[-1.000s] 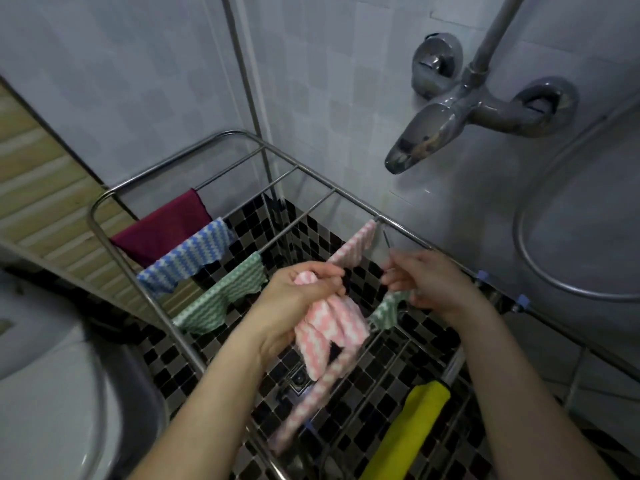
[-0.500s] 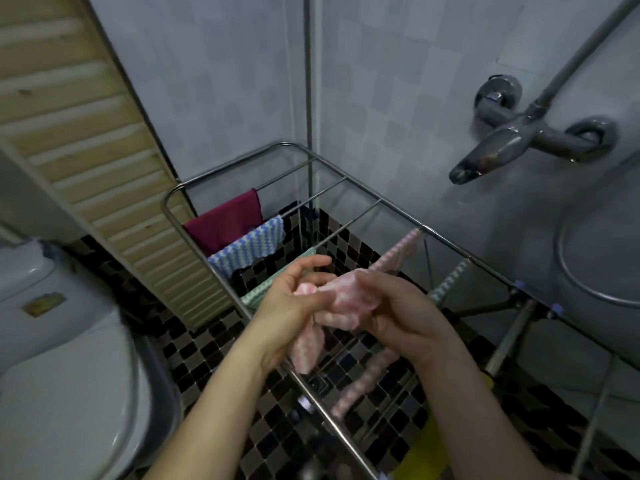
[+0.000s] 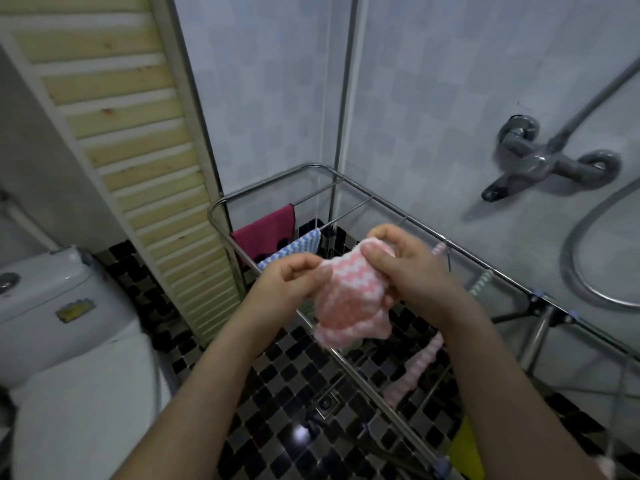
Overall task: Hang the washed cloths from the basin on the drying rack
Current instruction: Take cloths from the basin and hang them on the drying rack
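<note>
Both hands were clenched on one cloth. The left hand (image 3: 289,284) pinched the left edge of a pink-and-white cloth (image 3: 346,303) between thumb and curled fingers. The right hand (image 3: 412,271) gripped its bunched top corner, with the thumb pressed across the front. The cloth was soft and nubbly, woven in wavy zigzag bands. It sagged in a crumpled lump between and below the hands, held above the drying rack (image 3: 381,200) and not yet laid over a rail.

The rack was a frame of thin, shiny metal tubes with rounded corners, stretching from under the hands away towards the wall. Beyond the left hand, a plain maroon cloth (image 3: 266,233) and a blue-and-white zigzag cloth (image 3: 299,244) hung over its far rails. Below the right wrist, a second pink-and-white cloth (image 3: 424,360) draped down in a long strip. Just right of the right hand hung a narrow green-and-white cloth (image 3: 483,284). A yellow cloth (image 3: 465,452) showed by the right forearm.

Under the rack lay a glossy floor (image 3: 273,372) of small black, grey and white mosaic squares. Left of the left arm stood a smooth white toilet (image 3: 69,341) and a slatted pale wooden door (image 3: 138,150). On the tiled wall, right of and above the hands, sat a chrome shower tap (image 3: 540,162) with a looping metal hose (image 3: 575,271).
</note>
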